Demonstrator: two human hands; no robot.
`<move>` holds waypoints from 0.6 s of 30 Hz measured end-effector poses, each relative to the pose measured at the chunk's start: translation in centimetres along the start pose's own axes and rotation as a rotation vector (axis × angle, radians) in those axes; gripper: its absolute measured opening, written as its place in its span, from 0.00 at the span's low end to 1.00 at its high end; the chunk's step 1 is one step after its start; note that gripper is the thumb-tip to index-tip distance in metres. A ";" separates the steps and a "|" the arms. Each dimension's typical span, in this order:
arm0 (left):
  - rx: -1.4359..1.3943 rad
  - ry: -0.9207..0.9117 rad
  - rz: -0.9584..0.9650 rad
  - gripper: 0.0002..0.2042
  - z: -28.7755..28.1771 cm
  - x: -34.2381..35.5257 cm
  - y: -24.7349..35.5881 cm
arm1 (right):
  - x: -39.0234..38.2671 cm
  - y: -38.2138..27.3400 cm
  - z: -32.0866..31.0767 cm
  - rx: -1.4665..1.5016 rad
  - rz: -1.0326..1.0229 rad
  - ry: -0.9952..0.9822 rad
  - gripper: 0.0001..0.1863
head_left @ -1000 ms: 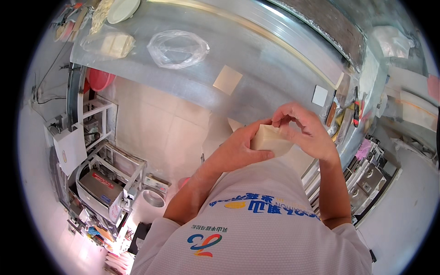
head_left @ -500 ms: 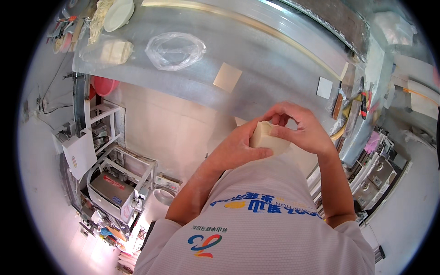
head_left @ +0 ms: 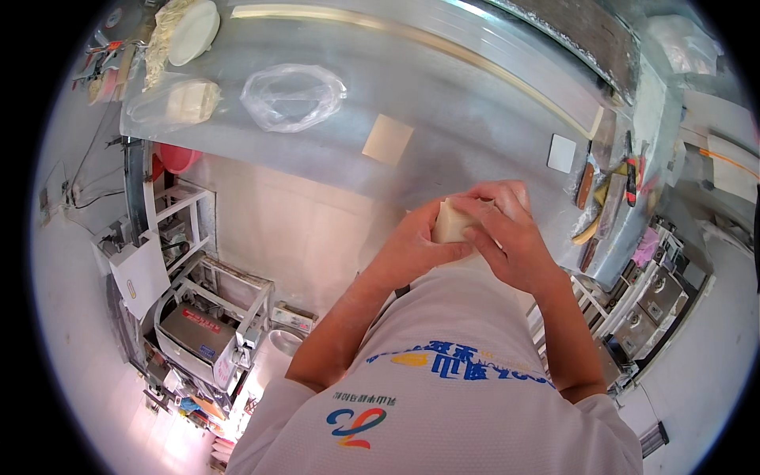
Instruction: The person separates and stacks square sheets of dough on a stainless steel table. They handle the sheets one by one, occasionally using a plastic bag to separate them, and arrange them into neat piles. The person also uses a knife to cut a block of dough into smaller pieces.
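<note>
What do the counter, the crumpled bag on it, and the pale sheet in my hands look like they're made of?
Grey metal counter: likely stainless steel, brushed, with soft reflections. Crumpled clear bag: thin plastic film, see-through and glossy. Pale cream square sheet between left hand and right hand: probably dough, matte and soft-looking.

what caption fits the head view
Left hand and right hand hold a pale dough piece above a steel table.
</note>
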State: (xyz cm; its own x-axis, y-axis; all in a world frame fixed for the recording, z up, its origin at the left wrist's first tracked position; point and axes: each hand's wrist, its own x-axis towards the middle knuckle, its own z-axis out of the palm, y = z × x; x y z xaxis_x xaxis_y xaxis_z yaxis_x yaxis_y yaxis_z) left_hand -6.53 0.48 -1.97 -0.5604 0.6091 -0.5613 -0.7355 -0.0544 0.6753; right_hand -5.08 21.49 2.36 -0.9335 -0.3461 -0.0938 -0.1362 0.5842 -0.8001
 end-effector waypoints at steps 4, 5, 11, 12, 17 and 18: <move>0.008 0.028 -0.012 0.33 -0.2 1.0 -0.1 | 0.2 0.6 0.4 -0.120 -0.006 -0.029 0.27; -0.003 0.028 -0.011 0.33 -0.4 1.2 -0.8 | 0.3 0.8 0.5 -0.138 -0.006 -0.033 0.27; 0.027 0.000 -0.035 0.33 -1.1 2.7 -2.0 | 0.5 2.6 1.3 0.029 0.113 -0.047 0.23; 0.042 -0.009 -0.031 0.33 -1.3 2.9 -2.1 | 0.5 2.8 1.5 0.045 0.125 -0.041 0.21; 0.036 -0.037 -0.036 0.36 -2.1 3.9 -3.6 | 0.2 3.7 1.8 0.017 0.109 -0.074 0.18; 0.053 -0.041 -0.040 0.36 -2.3 4.1 -3.9 | 0.2 3.9 1.8 0.006 0.094 -0.076 0.18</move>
State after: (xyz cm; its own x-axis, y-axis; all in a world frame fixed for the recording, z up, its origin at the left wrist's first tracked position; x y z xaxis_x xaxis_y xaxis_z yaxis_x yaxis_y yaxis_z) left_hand -6.84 1.38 -7.99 -0.5145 0.6415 -0.5690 -0.7351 0.0118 0.6779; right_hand -5.17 22.35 -1.85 -0.9140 -0.3453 -0.2129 -0.0476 0.6125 -0.7891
